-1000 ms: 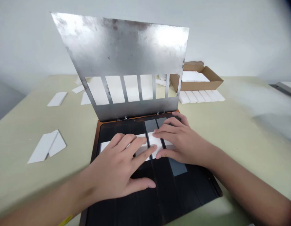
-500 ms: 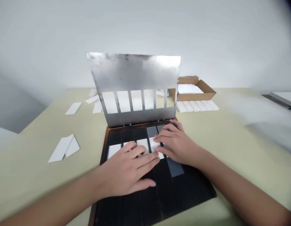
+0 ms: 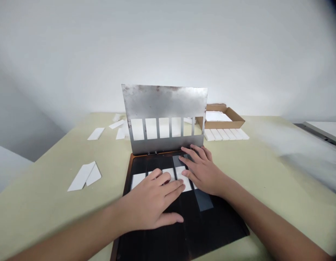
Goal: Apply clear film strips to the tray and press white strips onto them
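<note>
A row of white cards [image 3: 138, 179] lies on a black board [image 3: 157, 241] with a brown edge. My left hand [image 3: 153, 203] rests palm down over the row, its fingers spread, the fingertips on a white card [image 3: 186, 185] right of the middle. Beside it my right hand [image 3: 204, 170] lies with fingers stretched out; its thumb touches the upper part of that same card and its other fingers reach toward the hinge. Grey strips [image 3: 203, 200] show on the board. Behind stands a metal plate [image 3: 165, 99] with rectangular cut-outs, hinged to the board and raised.
At the back right a cardboard box [image 3: 223, 124] holds a white stack [image 3: 217, 116]; a row of white pieces [image 3: 226, 134] lies before it. Two overlapping white cards [image 3: 82, 177] and another white card [image 3: 96, 133] lie on the left of the pale table [image 3: 48, 203].
My right hand's fingers have slid forward off the card and spread toward the hinge. My left hand stays on the row. The whole view has shifted, putting the board lower in the picture.
</note>
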`<state>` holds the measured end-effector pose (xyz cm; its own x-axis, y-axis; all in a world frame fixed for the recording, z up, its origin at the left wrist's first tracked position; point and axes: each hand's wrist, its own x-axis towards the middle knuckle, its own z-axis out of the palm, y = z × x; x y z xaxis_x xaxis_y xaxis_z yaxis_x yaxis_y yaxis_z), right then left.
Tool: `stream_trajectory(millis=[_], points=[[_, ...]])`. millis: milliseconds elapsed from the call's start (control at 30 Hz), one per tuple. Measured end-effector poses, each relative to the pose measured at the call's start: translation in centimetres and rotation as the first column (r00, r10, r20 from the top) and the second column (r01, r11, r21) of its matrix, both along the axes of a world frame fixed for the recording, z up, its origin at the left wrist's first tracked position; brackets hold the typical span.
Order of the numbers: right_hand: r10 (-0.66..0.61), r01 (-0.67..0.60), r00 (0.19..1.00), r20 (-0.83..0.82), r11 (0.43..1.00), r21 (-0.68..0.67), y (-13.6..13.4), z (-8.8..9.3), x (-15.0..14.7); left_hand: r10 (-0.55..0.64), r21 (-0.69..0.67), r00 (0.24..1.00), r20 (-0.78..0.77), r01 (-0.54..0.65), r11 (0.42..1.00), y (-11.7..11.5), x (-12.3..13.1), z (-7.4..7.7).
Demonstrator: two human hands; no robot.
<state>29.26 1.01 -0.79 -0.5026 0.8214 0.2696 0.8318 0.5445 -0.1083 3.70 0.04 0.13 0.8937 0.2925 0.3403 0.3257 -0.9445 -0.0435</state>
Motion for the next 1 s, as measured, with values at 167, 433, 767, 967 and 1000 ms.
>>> stream_trajectory(millis=[167, 433, 767, 967, 1000], points=[[0.027, -0.03, 0.998, -0.056, 0.997, -0.067, -0.08, 0.28, 0.0, 0.008, -0.012, 1.0, -0.01, -0.008, 1.0, 0.06, -0.08, 0.0], [0.06, -0.068, 0.973, -0.225, 0.997, -0.031, 0.0, 0.15, -0.2, 0.03, -0.07, 0.999, -0.026, -0.032, 0.997, 0.04, -0.28, -0.42], [0.215, -0.177, 0.959, -0.187, 0.963, 0.202, -0.5, -0.3, 0.04, 0.02, -0.113, 0.999, 0.03, -0.017, 0.993, 0.48, -0.32, -0.22], [0.227, -0.194, 0.964, -0.136, 0.956, 0.22, -0.73, -0.51, 0.14, 0.016, -0.132, 0.999, 0.039, -0.011, 0.991, 0.58, -0.47, -0.35], [0.231, -0.201, 0.965, -0.124, 0.955, 0.217, -0.74, -0.52, 0.15, 0.014, -0.129, 0.999, 0.043, -0.009, 0.992, 0.59, -0.49, -0.37]])
